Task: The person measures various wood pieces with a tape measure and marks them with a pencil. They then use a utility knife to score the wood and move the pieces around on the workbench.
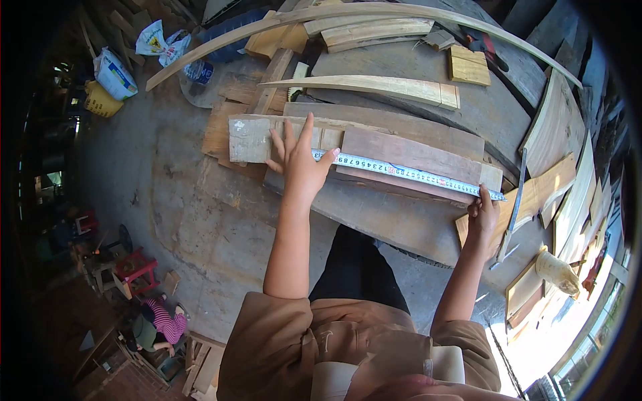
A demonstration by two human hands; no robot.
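Note:
A white tape measure blade [408, 174] with blue edges stretches slantwise across a flat board [411, 150] on a stack of wood. My left hand [301, 157] lies over the blade's left end, fingers spread on the timber and thumb against the tape. Whatever is beneath that palm is hidden. At the blade's right end, my right hand [484, 208] pinches it near the board's corner. Pale, weathered wood [249, 140] sticks out left of my left hand.
A curved wooden strip [374, 9] arches over the workbench's far side. A tapered wood piece [374, 87], a small block [469, 65] and red-handled pliers [487, 50] lie beyond the stack. A hacksaw [515, 207] is at right. Another person [164, 321] sits at lower left.

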